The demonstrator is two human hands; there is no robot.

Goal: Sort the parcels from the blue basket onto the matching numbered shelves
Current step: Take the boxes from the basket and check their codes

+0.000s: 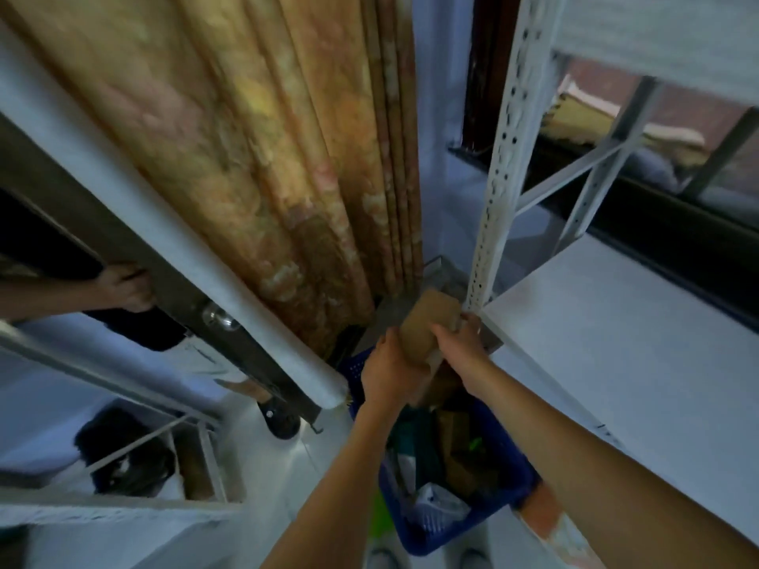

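Note:
I hold a brown cardboard parcel [429, 324] above the blue basket [484, 523], which stands on the floor below my arms. My left hand [390, 371] grips the parcel's left side and my right hand [460, 340] grips its right side. The basket contains several more parcels, brown, dark green and white. A white shelf board [624, 351] lies just to the right of the parcel, level with my hands. No shelf number is legible in this blurred view.
A perforated white shelf upright [499, 178] rises right behind the parcel. A patterned orange curtain [254, 149] hangs ahead. At the left, another person's hand [123, 287] holds a dark door with a round knob [219, 316]. Another white rack [123, 453] stands at lower left.

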